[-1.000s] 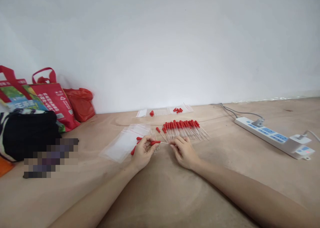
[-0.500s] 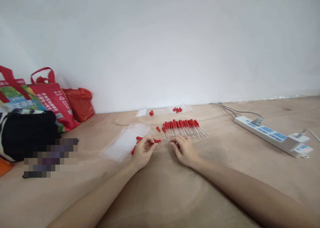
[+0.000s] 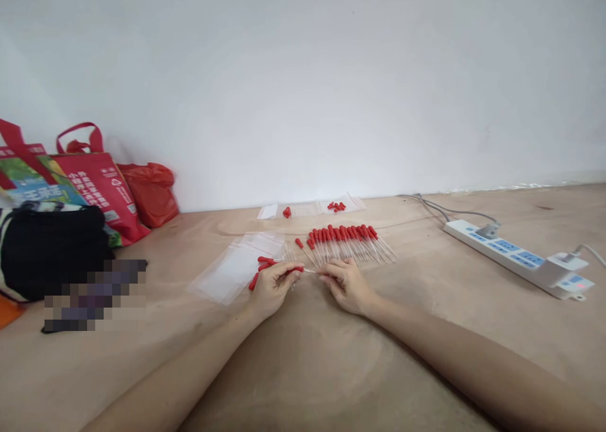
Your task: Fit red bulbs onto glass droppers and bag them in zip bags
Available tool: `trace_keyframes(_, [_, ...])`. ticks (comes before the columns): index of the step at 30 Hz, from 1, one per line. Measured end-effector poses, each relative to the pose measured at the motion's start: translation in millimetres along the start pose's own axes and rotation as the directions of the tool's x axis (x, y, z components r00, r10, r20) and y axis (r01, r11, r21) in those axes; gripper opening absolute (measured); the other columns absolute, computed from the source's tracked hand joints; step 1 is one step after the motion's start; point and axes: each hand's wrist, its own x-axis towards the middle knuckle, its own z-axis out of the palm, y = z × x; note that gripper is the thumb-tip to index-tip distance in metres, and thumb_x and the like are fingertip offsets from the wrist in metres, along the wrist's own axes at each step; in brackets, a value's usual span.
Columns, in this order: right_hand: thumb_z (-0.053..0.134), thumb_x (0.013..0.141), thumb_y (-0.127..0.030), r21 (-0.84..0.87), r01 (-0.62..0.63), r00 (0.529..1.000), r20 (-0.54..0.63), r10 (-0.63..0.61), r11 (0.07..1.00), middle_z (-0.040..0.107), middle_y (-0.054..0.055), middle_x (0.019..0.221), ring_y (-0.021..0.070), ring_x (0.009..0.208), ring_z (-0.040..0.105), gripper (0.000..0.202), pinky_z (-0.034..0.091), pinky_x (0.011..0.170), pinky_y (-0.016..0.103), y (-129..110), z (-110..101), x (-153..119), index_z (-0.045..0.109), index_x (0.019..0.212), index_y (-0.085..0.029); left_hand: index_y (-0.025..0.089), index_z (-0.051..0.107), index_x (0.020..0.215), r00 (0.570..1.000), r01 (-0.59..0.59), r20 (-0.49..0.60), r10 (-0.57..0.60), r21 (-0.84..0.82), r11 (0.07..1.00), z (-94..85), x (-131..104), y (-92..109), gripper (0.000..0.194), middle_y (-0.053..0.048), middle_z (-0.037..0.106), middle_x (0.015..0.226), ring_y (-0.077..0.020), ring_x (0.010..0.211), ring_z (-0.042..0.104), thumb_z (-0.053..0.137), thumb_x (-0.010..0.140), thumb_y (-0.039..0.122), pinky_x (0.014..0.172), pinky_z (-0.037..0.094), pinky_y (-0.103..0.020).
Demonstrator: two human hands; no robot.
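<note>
My left hand (image 3: 273, 289) pinches a red rubber dropper bulb (image 3: 297, 269), its open end facing right. Between the fingertips of my right hand (image 3: 346, 285) is a thin clear dropper tube (image 3: 310, 270), whose left end meets the bulb; how deep it sits inside I cannot tell. Just beyond the hands lies a row of droppers (image 3: 343, 236) with red bulbs on clear tubes. Loose red bulbs (image 3: 265, 261) and clear tubes lie beside my left hand, partly hidden by it. Clear zip bags (image 3: 231, 271) spread flat to the left.
More red bulbs (image 3: 336, 206), clear tubes (image 3: 305, 210) and small bags lie near the wall. A white power strip (image 3: 506, 254) with plugs and cords is on the right. Shopping bags (image 3: 101, 192), a red plastic bag (image 3: 150, 195) and a black cloth item (image 3: 54, 249) stand at the left.
My right hand has moved slightly left, bringing the tube from a slant beside the bulb into line with it and against its open end. The left hand stays nearly in place.
</note>
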Motion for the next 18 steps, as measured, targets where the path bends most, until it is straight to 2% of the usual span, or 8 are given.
trace_keyframes(4, [0.042, 0.083, -0.016, -0.017, 0.002, 1.000, 0.028, -0.001, 1.000, 0.061, 0.000, 0.078, 0.0121, 0.072, 0.052, 0.021, 0.025, 0.069, 0.028, 3.2, -3.0, 0.8, 0.061, 0.090, -0.022, 0.017, 0.063, 0.083, 0.997, -0.064, 0.042, 0.060, 0.097, 0.993, -2.8, 0.3, 4.2, 0.018, -0.003, 0.064, 0.076, -0.0138, 0.066, 0.059, 0.048, 0.079, 0.025, 0.061, 0.050, -0.024])
trace_keyframes(8, [0.041, 0.081, -0.013, -0.083, 0.019, 1.000, 0.024, -0.017, 0.996, 0.061, 0.002, 0.081, 0.0127, 0.073, 0.051, 0.026, 0.023, 0.072, 0.029, 7.8, -3.9, 1.0, 0.062, 0.091, -0.023, 0.018, 0.063, 0.081, 0.994, -0.078, 0.096, 0.061, 0.180, 0.981, -3.7, -0.4, 6.4, 0.016, -0.003, 0.064, 0.077, -0.0143, 0.068, 0.058, 0.048, 0.079, 0.024, 0.065, 0.048, -0.026])
trace_keyframes(13, [0.043, 0.078, -0.012, -0.176, 0.059, 0.998, 0.001, -0.059, 0.983, 0.060, 0.002, 0.080, 0.0121, 0.070, 0.049, 0.027, 0.022, 0.071, 0.029, 8.5, -4.0, 0.8, 0.063, 0.092, -0.023, 0.018, 0.063, 0.081, 0.990, -0.110, 0.112, 0.088, 0.216, 0.970, -4.0, -0.4, 6.2, 0.017, -0.003, 0.064, 0.075, -0.0144, 0.068, 0.058, 0.048, 0.079, 0.023, 0.065, 0.047, -0.026])
trace_keyframes(18, [0.042, 0.079, -0.015, -0.171, 0.052, 0.998, -0.023, -0.057, 0.984, 0.060, 0.002, 0.078, 0.0118, 0.067, 0.048, 0.026, 0.020, 0.067, 0.029, 4.8, -4.8, 0.2, 0.064, 0.092, -0.023, 0.018, 0.064, 0.079, 0.987, -0.137, 0.116, 0.111, 0.250, 0.958, -5.1, -0.2, 8.7, 0.016, -0.002, 0.065, 0.072, -0.0141, 0.064, 0.059, 0.049, 0.078, 0.023, 0.059, 0.046, -0.024])
